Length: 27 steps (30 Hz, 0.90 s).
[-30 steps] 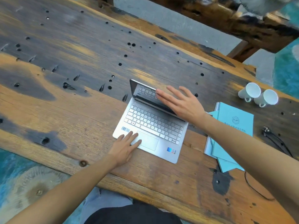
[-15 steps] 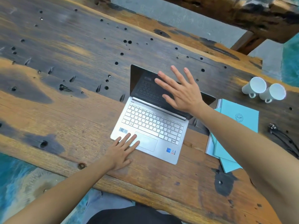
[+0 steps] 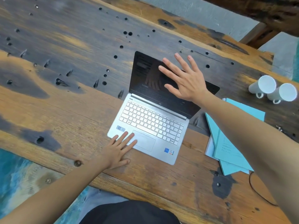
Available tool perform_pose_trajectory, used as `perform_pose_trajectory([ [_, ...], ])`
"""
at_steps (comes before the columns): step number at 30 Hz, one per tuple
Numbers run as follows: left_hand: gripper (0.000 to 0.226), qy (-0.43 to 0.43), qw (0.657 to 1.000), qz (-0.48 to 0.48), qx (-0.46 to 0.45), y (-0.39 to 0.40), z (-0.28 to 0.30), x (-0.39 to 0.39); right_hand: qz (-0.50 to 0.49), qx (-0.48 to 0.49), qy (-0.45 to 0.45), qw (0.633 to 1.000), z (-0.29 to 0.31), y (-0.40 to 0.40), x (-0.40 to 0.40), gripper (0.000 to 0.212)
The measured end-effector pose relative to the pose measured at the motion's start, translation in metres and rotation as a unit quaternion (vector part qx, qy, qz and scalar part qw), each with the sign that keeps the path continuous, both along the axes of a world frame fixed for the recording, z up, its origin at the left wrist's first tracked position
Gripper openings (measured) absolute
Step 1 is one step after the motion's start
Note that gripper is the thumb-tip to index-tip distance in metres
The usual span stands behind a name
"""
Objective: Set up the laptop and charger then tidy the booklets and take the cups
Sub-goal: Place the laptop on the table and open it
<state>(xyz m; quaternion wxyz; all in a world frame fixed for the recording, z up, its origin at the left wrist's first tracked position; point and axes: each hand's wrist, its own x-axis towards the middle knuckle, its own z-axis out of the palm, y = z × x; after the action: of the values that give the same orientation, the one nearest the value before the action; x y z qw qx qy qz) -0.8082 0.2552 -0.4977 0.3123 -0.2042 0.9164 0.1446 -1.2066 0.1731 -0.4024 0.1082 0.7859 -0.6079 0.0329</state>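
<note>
Since a moment ago the lid of the laptop (image 3: 155, 120) has swung much further back, and now the dark screen stands wide open.

One big wooden table (image 3: 64, 101) carries everything. It is old and rough, with many small dark holes. The one laptop sits near the middle of it, closer to the near edge, with its silver keyboard facing the person.

The right hand (image 3: 186, 80) is spread flat against the screen, fingers wide apart. It grips nothing; it looks like it is pushing the lid back. The left hand (image 3: 119, 151) lies flat too, with its fingers resting on the near left corner of the laptop, beside the touchpad. It also grips nothing. I think it presses down so the laptop does not slide or tip while the lid goes up.

A pile of light blue booklets (image 3: 233, 143) lies just right of the laptop, toward the right edge. They are fanned out and crooked, so they still need tidying. I can see at least three, but the arm hides part of the pile, so I cannot count them for sure.

Two white cups (image 3: 273, 89) lie on their sides near the far right corner, touching each other, well apart from the laptop.

One thin black cable (image 3: 255, 191) curls near the near right corner. It may belong to the charger, which is not plugged in yet.
</note>
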Motion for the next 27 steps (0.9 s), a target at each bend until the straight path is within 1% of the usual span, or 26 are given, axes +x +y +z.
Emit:
perform_pose_trajectory([
  [8,0.086,0.003,1.0,0.006,0.009,0.0,-0.007,0.002,0.003,0.007,-0.005,1.0,-0.007,-0.007,-0.008,0.066],
  [19,0.097,-0.001,1.0,0.01,0.014,0.002,-0.013,0.002,0.016,-0.003,-0.005,1.0,-0.014,-0.011,-0.012,0.067],
  [27,0.095,0.012,1.0,0.01,-0.002,0.003,-0.011,0.003,0.02,-0.009,0.007,1.0,-0.008,-0.004,-0.008,0.063],
])
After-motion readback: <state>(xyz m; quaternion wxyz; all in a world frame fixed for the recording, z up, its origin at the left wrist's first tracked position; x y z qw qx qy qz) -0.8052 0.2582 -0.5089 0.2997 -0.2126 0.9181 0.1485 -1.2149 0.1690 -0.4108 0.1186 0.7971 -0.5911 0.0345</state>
